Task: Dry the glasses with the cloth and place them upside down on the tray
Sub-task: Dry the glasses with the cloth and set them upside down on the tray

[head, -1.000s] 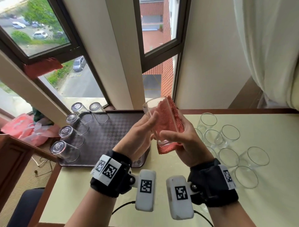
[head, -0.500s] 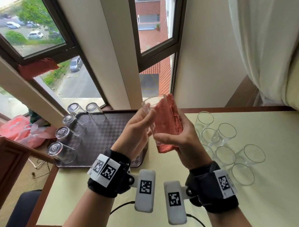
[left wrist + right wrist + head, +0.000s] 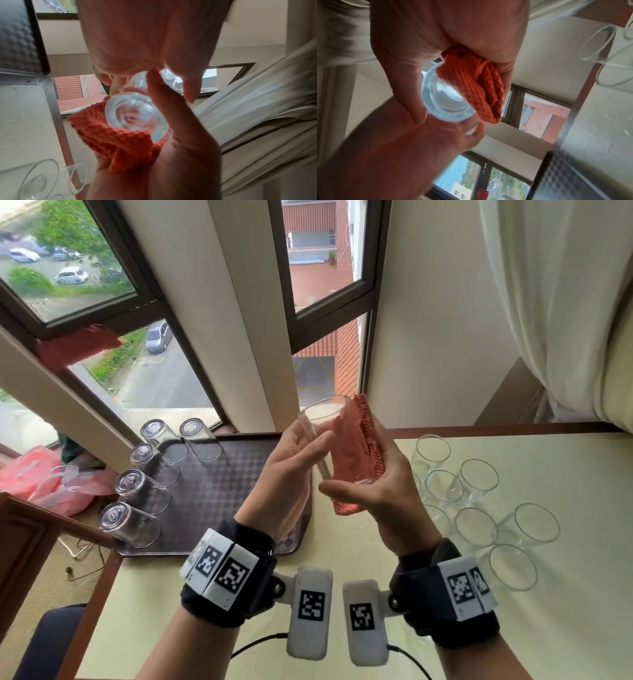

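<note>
The person's arms are bare, with no sleeves in view. On each wrist sits a thick black fabric band. The band near the left hand (image 3: 291, 470) carries white rectangular plates printed with black square marker codes, set side by side across its top. The band near the right hand (image 3: 383, 494) has similar white plates with the same kind of codes. From the inner side of each band a short bracket with a visible screw holds a white rounded box, and each box shows one black square code. A thin black cable leaves the lower end of each box.
</note>
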Demonstrator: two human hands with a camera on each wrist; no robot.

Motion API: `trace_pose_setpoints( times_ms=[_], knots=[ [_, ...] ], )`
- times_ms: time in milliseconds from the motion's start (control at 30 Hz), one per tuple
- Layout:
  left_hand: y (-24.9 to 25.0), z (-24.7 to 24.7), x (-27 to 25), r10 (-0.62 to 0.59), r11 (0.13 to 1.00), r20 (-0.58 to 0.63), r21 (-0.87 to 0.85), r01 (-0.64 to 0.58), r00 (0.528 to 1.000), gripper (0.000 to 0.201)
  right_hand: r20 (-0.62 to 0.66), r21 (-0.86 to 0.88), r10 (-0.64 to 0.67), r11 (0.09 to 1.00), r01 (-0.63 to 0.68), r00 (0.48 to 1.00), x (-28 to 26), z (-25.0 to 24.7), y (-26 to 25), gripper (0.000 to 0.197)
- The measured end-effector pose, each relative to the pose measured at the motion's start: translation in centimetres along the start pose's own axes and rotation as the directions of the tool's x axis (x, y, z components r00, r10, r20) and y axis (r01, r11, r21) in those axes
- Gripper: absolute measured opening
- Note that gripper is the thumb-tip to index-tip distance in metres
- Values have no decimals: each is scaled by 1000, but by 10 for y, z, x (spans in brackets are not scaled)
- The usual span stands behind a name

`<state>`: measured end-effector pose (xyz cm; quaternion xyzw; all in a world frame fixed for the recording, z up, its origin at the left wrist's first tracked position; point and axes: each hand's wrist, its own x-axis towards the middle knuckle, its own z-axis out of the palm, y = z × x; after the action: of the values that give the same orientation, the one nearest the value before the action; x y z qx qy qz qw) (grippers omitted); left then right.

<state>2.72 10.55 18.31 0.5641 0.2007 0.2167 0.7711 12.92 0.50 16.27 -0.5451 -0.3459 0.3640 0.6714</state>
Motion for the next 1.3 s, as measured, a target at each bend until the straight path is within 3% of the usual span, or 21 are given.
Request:
trace_pose_setpoints(
  times_ms=[67, 100, 200, 267, 367, 433, 500, 567, 667, 767, 867, 967, 1033, 1167, 1233, 1300],
  knots=[
    [1, 5, 0, 9, 999, 18, 34, -10, 1000, 38, 0, -130, -55, 990, 55, 998, 1, 1, 4, 108],
    [1, 7, 0, 17, 999, 4, 31, -17, 1000, 42, 23, -127, -54, 990, 57, 998, 1, 1, 5, 109],
    [-4, 7, 0, 30, 1000, -30, 5, -30, 999, 81, 134, 131, 42, 990, -59, 990, -1, 1, 2, 85],
    [-6, 5, -1, 47, 998, 0, 39, -47, 999, 90, 192, 266, 80, 955, -130, 978, -2, -2, 1, 74],
    [-4, -1, -1, 59, 998, -6, 38, -59, 998, 74, 134, 193, 66, 977, -92, 989, -2, -5, -4, 75],
    [-3, -4, 1, 72, 997, -37, 15, -71, 997, 54, 47, 18, -4, 1000, 3, 999, -1, -5, -6, 90],
    [-5, -2, 0, 87, 996, -17, -1, -87, 996, 32, 39, -130, -81, 988, 85, 996, -2, -1, -4, 105],
    [-4, 5, -3, 90, 995, -21, -36, -91, 996, 42, 71, -115, -82, 989, 90, 994, -3, 2, -1, 104],
    [-7, 6, -8, 60, 995, -18, -78, -61, 998, 67, 132, 110, 16, 993, -31, 991, -5, 6, -2, 83],
    [-8, -1, -11, -19, 998, -9, -54, 19, 1000, 68, 134, 177, 69, 980, -93, 989, -8, 9, 6, 76],
    [-6, -10, -10, -51, 999, -28, 2, 51, 998, 44, -15, -16, 4, 1000, -5, 1000, -8, 14, 13, 87],
    [0, -7, -10, -78, 995, 40, 69, 75, 996, 25, -11, -245, -89, 966, 83, 996, -4, 13, 18, 107],
    [-2, -5, -10, -55, 995, -4, 77, 56, 998, 36, 37, -157, -17, 987, 23, 999, -3, 12, 18, 100],
    [-12, 0, -9, 0, 1000, -156, -6, -1, 988, 51, 80, 40, 107, 993, -110, 991, -7, 9, 17, 66],
    [-13, 0, -11, 23, 999, -200, -42, -32, 979, 50, 67, 62, 125, 990, -129, 990, -9, 5, 17, 57],
    [-11, -2, -13, 26, 999, -211, -27, -32, 977, 33, 50, 54, 111, 992, -114, 993, -8, -2, 14, 56]
  ],
)
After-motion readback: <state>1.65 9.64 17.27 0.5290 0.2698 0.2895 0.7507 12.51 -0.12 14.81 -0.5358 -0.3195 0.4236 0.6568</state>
